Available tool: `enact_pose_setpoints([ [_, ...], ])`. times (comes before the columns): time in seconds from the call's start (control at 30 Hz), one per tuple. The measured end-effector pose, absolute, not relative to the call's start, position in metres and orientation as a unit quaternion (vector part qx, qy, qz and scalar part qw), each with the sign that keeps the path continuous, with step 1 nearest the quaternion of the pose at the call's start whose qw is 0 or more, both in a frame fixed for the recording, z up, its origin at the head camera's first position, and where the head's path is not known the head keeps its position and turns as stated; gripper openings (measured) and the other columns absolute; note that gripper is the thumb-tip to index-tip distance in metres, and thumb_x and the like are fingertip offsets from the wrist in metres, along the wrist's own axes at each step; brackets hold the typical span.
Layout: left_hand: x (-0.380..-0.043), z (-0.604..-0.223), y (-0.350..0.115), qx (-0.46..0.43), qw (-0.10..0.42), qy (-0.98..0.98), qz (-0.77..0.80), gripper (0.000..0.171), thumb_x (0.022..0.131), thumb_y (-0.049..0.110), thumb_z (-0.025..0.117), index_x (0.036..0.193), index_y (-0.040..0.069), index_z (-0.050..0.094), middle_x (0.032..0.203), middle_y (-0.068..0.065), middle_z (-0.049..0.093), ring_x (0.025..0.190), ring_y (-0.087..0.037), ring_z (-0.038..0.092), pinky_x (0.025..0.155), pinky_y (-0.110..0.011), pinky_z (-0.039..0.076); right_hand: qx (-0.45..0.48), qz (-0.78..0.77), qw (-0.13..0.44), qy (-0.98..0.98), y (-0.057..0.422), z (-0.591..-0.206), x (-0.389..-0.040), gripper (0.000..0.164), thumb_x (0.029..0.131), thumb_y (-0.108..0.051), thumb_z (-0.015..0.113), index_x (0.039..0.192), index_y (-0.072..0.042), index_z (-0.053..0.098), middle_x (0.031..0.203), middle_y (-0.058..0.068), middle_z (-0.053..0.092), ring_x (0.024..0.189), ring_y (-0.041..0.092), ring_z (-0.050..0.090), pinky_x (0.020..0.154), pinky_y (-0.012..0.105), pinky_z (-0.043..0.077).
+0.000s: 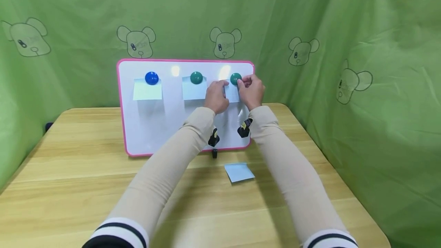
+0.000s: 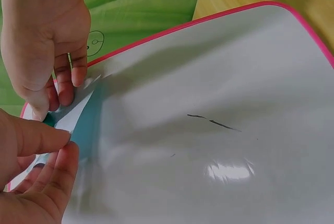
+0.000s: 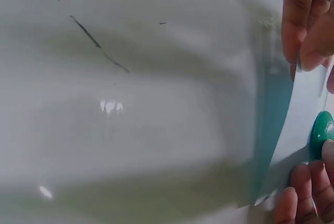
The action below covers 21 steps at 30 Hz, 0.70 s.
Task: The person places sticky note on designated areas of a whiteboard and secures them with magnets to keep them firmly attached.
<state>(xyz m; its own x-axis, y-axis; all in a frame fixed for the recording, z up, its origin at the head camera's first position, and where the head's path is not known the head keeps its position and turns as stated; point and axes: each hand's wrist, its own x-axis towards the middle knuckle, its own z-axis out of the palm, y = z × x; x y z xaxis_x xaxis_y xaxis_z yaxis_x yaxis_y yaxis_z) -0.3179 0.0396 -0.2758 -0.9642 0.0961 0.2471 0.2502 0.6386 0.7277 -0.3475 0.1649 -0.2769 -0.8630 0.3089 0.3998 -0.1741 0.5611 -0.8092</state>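
A whiteboard (image 1: 144,129) with a pink frame stands tilted back on the table. At its upper right hangs a light blue sticky note (image 1: 232,92) under a round green magnet (image 1: 236,78). My left hand (image 1: 217,97) pinches the note's left edge between thumb and fingers. On the other side, my right hand (image 1: 253,92) has its thumb on the green magnet (image 3: 321,134), fingers curled by the note's edge. The note (image 3: 300,117) bows away from the board in the right wrist view. Part of the magnet is hidden by the thumb there.
Another note (image 1: 193,92) hangs mid-board under a second green magnet (image 1: 196,77). Farther left, a note (image 1: 147,92) hangs under a blue magnet (image 1: 151,78). A loose blue note (image 1: 239,172) lies on the wooden table (image 1: 86,186) between the forearms. Green curtains (image 1: 186,14) surround the table.
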Motion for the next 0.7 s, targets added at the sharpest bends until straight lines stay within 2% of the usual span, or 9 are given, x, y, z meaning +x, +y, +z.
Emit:
enact_pose_setpoints([
  [0.2,-0.315,-0.277,0.038,-0.104,0.088,-0.896,-0.422,0.059,0.084,-0.001,0.068,0.138,0.012,0.048,0.107,-0.004,0.051,0.094,-0.016,0.052,0.082,-0.025,0.051,-0.032,0.470,0.248,-0.846,0.170,-0.280,-0.347,0.016,0.095,-0.017,0.061,0.104,-0.003,0.061,0.097,0.011,0.062,0.092,0.022,0.058,0.081,0.031,0.051],
  [0.4,-0.312,-0.280,0.037,-0.117,0.068,-0.896,-0.422,0.061,0.086,0.006,0.068,0.141,0.013,0.042,0.117,-0.007,0.052,0.102,-0.018,0.052,0.092,-0.030,0.049,-0.029,0.485,0.238,-0.841,0.176,-0.281,-0.343,0.015,0.094,-0.016,0.060,0.104,-0.004,0.061,0.099,0.011,0.062,0.093,0.022,0.058,0.080,0.031,0.052],
  [0.53,-0.309,-0.281,0.033,-0.131,0.061,-0.892,-0.428,0.063,0.086,0.006,0.068,0.142,0.014,0.040,0.118,-0.009,0.053,0.099,-0.019,0.053,0.086,-0.028,0.051,-0.024,0.483,0.242,-0.841,0.179,-0.281,-0.339,0.016,0.094,-0.015,0.059,0.105,-0.003,0.060,0.100,0.011,0.061,0.094,0.023,0.057,0.080,0.031,0.052],
  [0.7,-0.300,-0.283,0.027,-0.138,0.046,-0.881,-0.450,0.063,0.088,0.008,0.067,0.143,0.017,0.038,0.130,-0.011,0.051,0.099,-0.018,0.057,0.080,-0.027,0.053,-0.010,0.481,0.248,-0.841,0.186,-0.281,-0.331,0.017,0.094,-0.014,0.059,0.107,-0.002,0.060,0.101,0.012,0.061,0.093,0.023,0.057,0.081,0.031,0.051],
])
